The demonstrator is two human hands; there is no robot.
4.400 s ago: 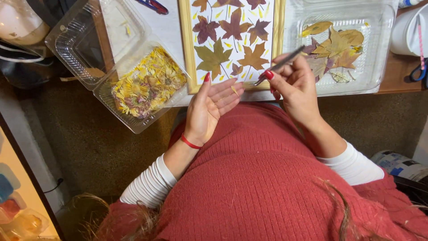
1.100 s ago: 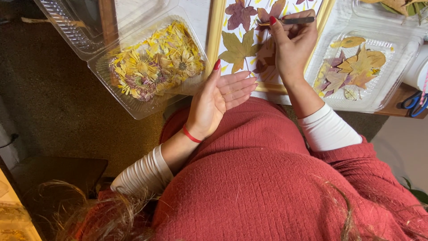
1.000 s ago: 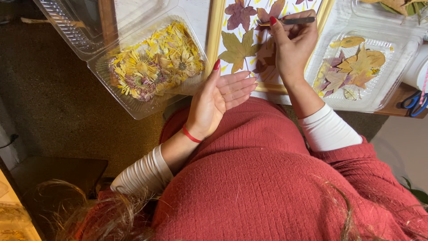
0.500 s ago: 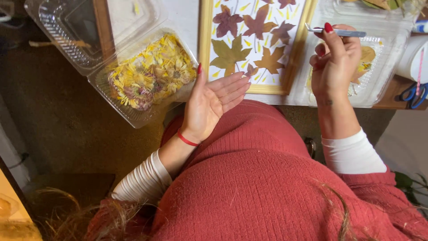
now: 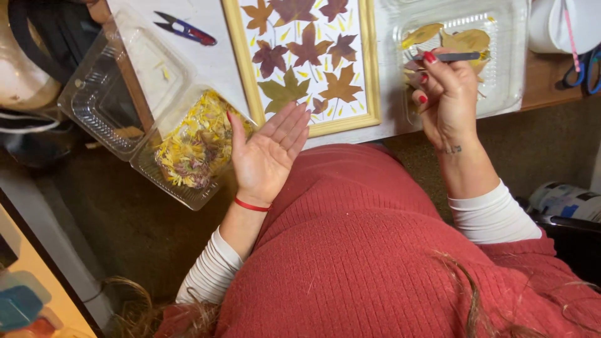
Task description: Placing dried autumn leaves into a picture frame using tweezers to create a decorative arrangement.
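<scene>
Tweezers (image 5: 456,57) are being gripped by right hand (image 5: 446,100) fingers over the leaf tray (image 5: 510,69); left hand (image 5: 270,153) is being held open, fingers apart. A leaf must be picked next.

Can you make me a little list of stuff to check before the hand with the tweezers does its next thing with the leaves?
1. Tweezers held firmly in right hand: ok.
2. Tweezer tips over the clear leaf tray: ok.
3. Leaf caught in the tips: cannot tell, the tips blend into the leaves.
4. Left hand open, palm up, empty: ok.
5. Wooden frame lying flat with leaves arranged inside: ok.
6. Petal tray fully on the table: not ok, it hangs over the edge.
</scene>
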